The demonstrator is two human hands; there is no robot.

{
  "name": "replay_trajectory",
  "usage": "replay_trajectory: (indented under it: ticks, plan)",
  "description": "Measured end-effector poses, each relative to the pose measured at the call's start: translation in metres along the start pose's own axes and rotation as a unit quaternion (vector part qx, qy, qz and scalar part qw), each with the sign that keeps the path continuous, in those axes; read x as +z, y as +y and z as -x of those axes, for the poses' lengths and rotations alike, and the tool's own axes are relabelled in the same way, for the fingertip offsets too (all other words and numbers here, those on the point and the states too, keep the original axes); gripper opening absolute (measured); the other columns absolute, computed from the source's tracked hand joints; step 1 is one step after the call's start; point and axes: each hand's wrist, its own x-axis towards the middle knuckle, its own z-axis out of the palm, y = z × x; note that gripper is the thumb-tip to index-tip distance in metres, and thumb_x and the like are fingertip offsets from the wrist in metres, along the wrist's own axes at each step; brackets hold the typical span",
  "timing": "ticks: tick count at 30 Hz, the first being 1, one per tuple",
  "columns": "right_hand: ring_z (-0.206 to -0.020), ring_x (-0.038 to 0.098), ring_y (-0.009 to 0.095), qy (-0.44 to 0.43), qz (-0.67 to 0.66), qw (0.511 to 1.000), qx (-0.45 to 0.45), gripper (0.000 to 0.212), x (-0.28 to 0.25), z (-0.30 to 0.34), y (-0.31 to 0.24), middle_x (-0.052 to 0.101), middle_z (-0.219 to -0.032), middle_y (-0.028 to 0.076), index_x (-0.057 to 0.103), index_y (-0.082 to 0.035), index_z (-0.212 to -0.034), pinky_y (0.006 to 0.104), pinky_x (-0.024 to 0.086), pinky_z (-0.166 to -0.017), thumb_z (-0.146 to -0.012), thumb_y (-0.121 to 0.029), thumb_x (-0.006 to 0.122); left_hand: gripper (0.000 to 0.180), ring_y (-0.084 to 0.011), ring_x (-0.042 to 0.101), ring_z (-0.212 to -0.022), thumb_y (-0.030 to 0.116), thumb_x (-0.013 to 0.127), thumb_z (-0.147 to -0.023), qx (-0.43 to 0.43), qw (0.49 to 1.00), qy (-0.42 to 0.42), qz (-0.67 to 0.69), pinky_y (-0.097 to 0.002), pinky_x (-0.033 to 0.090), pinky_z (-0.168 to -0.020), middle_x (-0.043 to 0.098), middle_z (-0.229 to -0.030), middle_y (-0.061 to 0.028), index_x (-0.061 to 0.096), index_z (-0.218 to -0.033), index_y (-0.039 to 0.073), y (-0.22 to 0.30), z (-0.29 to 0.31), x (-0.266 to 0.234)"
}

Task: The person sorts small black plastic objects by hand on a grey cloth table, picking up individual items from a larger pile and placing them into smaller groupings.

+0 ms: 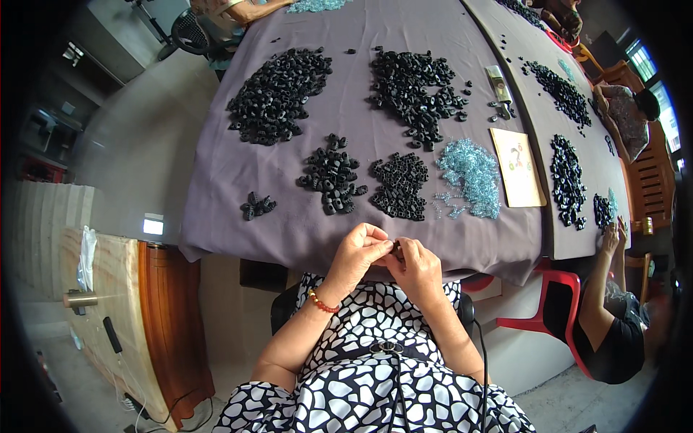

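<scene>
Close in front of my body, just off the table's near edge, both hands meet at the fingertips. My left hand (359, 258) pinches a small black piece (396, 248) from the left. My right hand (416, 270) grips the same piece from the other side; the fingers cover most of it. Nearest beyond them lies a pile of small black parts (399, 186). To its right is a heap of pale blue, clear little parts (471, 177). Larger ribbed black pieces (333, 177) form a pile to its left, with a small cluster (258, 206) of black pieces farther left.
Two big black heaps (278, 94) (419, 90) cover the far part of the purple tablecloth (346, 79). A cream booklet (517, 167) and a silvery flat object (498, 84) lie at right. Other people work around the tables; one person's hands (613, 237) are at right, beside a red chair (538, 325).
</scene>
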Motion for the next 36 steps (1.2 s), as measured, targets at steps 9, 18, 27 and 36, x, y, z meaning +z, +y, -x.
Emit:
replay_trajectory:
  ticks: [9,18,27,36]
  plan:
    - [-0.056,0.059,0.016,0.015,-0.084,0.995,0.052,0.032,-0.008,-0.002,0.014,0.064,-0.078,0.007,0.065,-0.001,-0.117,0.0299,0.049,-0.054,-0.089,-0.009,0.077,0.036,-0.0199,0.074,-0.096,0.017,0.059,-0.103,-0.002,0.989,-0.019,0.145,-0.0341,0.065,-0.077,0.072,-0.107,-0.0097,0.059,-0.136,0.001,0.021,-0.005,-0.011]
    - [-0.059,0.057,0.015,0.062,-0.16,0.982,0.08,0.011,0.003,-0.001,0.025,0.066,-0.085,0.009,0.067,0.0,-0.103,0.0272,0.046,-0.055,-0.093,0.002,0.068,0.025,-0.0145,0.064,-0.066,0.03,0.064,-0.102,0.0,0.996,0.043,0.083,-0.0282,0.048,-0.047,0.061,-0.074,-0.0001,0.064,-0.093,0.007,0.034,-0.043,-0.027]
    - [-0.064,0.062,0.021,0.038,-0.15,0.983,0.1,0.012,0.002,0.001,0.024,0.066,-0.084,0.011,0.067,0.0,-0.102,0.0297,0.05,-0.061,-0.091,0.003,0.068,0.013,-0.0326,0.071,-0.085,0.014,0.065,-0.094,0.266,0.678,0.229,-0.646,-0.0429,0.059,-0.072,0.066,-0.097,-0.0116,0.065,-0.106,0.008,0.029,-0.065,-0.018]
    - [-0.07,0.067,0.026,0.053,-0.14,0.986,0.079,0.013,0.002,0.001,0.025,0.068,-0.088,0.014,0.067,0.0,-0.103,0.0326,0.053,-0.066,-0.091,0.003,0.067,0.009,-0.0319,0.072,-0.082,0.013,0.061,-0.096,0.267,0.634,0.219,-0.692,-0.0411,0.061,-0.07,0.066,-0.093,-0.0142,0.06,-0.098,0.005,0.029,-0.075,-0.019]
